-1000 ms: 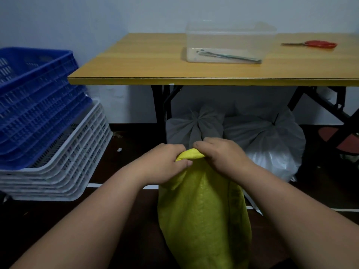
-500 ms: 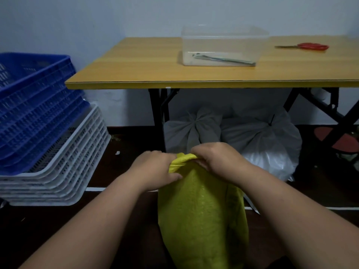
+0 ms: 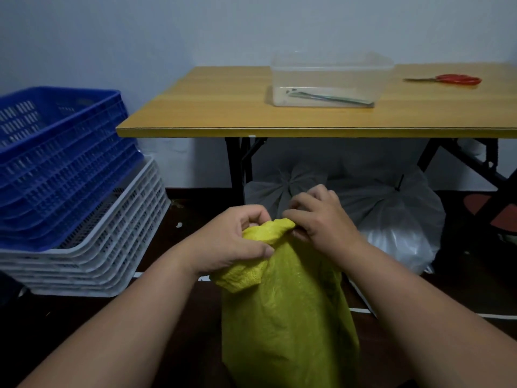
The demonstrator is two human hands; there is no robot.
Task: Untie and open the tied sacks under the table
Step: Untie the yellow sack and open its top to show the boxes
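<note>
Between both hands, a yellow woven sack [image 3: 288, 317] stands upright on the dark floor [image 3: 173, 345], its bunched neck gathered at the top. The left hand [image 3: 232, 242] grips a folded flap of the yellow fabric, thumb pressed across it, while the right hand [image 3: 316, 217] pinches the knotted neck from the other side, fingers curled at the bundle. Just beyond the hands, two more tied sacks sit under the counter [image 3: 223, 116]: a grey sack [image 3: 268, 189] with its neck puckered shut, and beside it, past the right hand, a white sack [image 3: 397, 219] closed with a dark tie. Above the hands, on the counter, a clear plastic tub [image 3: 330, 79] holds a thin dark item too blurred to tell, and red-handled scissors [image 3: 453, 79] lie well to the right. Left of the left hand, a blue crate [image 3: 56, 152] sits tilted on stacked white crates [image 3: 92, 261].
</note>
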